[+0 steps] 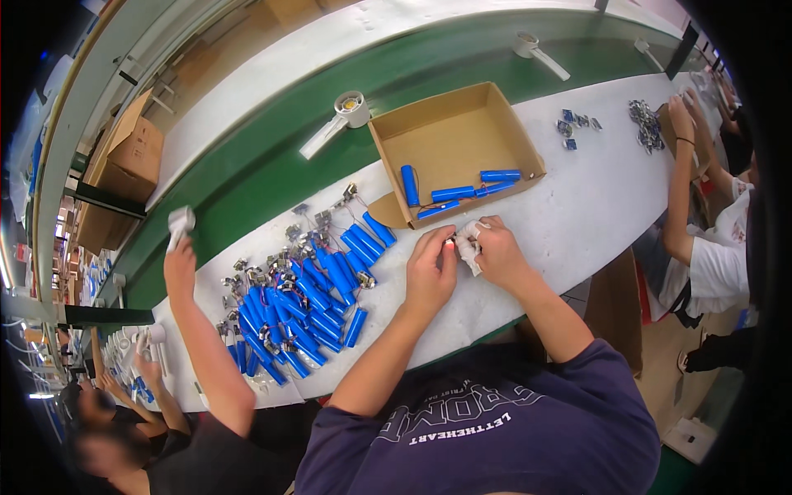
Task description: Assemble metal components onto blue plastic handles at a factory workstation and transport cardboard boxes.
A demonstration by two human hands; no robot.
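Observation:
My left hand point(431, 270) is closed, its fingers bent round something small that is mostly hidden; a bright red and white bit shows at its fingertips. Close beside it, my right hand point(502, 254) grips a crumpled white piece point(469, 247), whose kind I cannot make out. Both hands are over the white table's near side, just in front of an open cardboard box point(450, 111). Several blue cylindrical batteries point(409, 186) with thin wires lie in that box. Left of my hands spreads a pile of blue batteries point(312, 293) wired to small circuit boards.
White handheld fans point(351, 109) lie on the green conveyor belt point(272, 157) behind the table. Small circuit boards point(569, 130) are scattered right of the box. At left, a co-worker's hand point(179, 262) holds a white fan part point(181, 221); another person point(709, 247) works at far right.

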